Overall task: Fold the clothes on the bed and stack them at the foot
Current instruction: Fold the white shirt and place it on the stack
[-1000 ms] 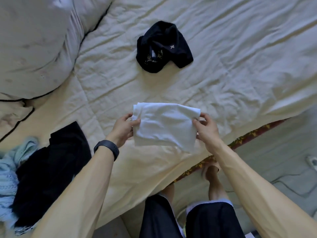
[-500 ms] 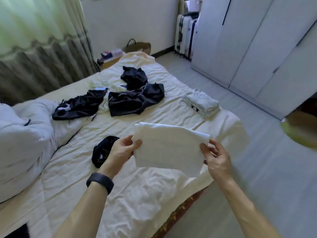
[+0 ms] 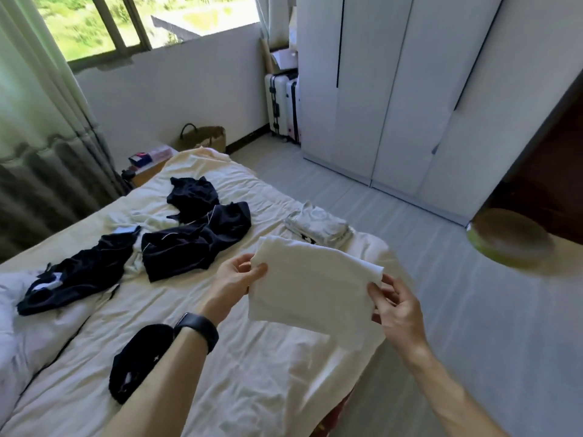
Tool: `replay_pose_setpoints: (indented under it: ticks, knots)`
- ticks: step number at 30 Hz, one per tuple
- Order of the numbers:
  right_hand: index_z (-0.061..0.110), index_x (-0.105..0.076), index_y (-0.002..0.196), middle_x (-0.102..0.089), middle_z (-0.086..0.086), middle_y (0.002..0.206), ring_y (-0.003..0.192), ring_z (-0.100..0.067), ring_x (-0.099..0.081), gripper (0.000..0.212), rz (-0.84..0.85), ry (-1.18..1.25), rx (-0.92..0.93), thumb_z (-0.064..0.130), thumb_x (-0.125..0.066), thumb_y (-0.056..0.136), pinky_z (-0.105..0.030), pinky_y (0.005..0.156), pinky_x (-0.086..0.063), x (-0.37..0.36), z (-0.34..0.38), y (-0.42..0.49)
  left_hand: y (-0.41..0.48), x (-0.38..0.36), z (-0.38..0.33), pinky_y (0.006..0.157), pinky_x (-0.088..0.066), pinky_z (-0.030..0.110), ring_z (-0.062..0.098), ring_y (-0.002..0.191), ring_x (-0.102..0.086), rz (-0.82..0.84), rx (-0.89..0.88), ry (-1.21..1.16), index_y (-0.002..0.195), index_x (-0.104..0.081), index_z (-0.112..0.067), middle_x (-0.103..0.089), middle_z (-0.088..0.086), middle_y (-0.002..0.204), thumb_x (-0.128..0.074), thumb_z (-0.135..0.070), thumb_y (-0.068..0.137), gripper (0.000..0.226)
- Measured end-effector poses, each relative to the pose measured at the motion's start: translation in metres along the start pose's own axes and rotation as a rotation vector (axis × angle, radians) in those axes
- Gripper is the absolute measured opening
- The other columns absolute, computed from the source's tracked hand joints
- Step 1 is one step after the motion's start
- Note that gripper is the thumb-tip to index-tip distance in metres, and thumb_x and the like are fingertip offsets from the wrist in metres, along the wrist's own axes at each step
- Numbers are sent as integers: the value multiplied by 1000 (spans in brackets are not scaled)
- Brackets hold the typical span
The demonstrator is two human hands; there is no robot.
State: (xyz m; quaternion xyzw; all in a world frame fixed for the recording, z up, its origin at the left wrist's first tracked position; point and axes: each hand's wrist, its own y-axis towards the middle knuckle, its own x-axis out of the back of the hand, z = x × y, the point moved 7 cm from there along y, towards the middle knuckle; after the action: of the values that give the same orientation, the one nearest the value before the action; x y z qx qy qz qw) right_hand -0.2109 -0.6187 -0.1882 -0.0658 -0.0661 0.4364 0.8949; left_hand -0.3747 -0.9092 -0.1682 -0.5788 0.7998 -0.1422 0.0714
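Observation:
I hold a folded white garment (image 3: 310, 283) in the air above the bed (image 3: 252, 383). My left hand (image 3: 235, 280) pinches its left edge and my right hand (image 3: 396, 307) pinches its right edge. Just beyond it, near the bed's right corner, lies a small stack of folded light clothes (image 3: 318, 227). Unfolded dark garments (image 3: 197, 236) are heaped at mid-bed, another dark one (image 3: 75, 279) lies to the left, and a small black piece (image 3: 135, 361) sits under my left forearm.
A white duvet (image 3: 19, 351) is bunched at the left. White wardrobes (image 3: 394, 99) line the right wall, with suitcases (image 3: 282, 105) and a woven basket (image 3: 203, 137) by the far wall. Grey floor (image 3: 473, 310) runs along the bed's right side. A curtain (image 3: 38, 137) hangs at left.
My view has lifted from the bed surface to the room. Both hands have kept hold of the white garment and carried it toward the stack at the bed's corner.

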Motion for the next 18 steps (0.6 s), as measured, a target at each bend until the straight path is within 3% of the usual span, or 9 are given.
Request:
replay_pose_setpoints:
  ticks: [4, 11, 15, 18]
  knots:
    - [22, -66, 115, -71, -13, 103, 98, -34, -70, 19, -41, 6, -38, 20, -71, 96, -52, 82, -61, -7, -1, 35, 47, -13, -3, 77, -58, 40, 24, 87, -72, 14, 46, 43, 112, -68, -10, -76, 10, 101, -70, -11, 93, 19]
    - [23, -66, 118, -71, -14, 109, 102, -37, -69, 23, -79, -12, -111, 22, -72, 95, -59, 88, -57, -20, -26, 98, 129, -31, 2, 78, -55, 39, 21, 81, -69, 24, 128, 134, 108, -66, -13, -73, 8, 101, -69, -10, 94, 15]
    - [37, -69, 99, -74, -7, 99, 93, -34, -72, 17, -96, 43, -206, 20, -71, 96, -57, 76, -62, -26, -58, 143, 185, -44, 6, 83, -56, 43, 24, 84, -70, 36, 164, 215, 111, -67, -9, -74, 10, 101, -70, -11, 93, 18]
    - [40, -72, 94, -76, 6, 86, 84, -27, -74, 23, -115, 111, -310, 17, -71, 96, -42, 62, -61, -36, -83, 185, 235, -56, 7, 76, -58, 37, 25, 86, -71, 31, 173, 282, 112, -67, -7, -73, 14, 103, -70, -11, 93, 19]
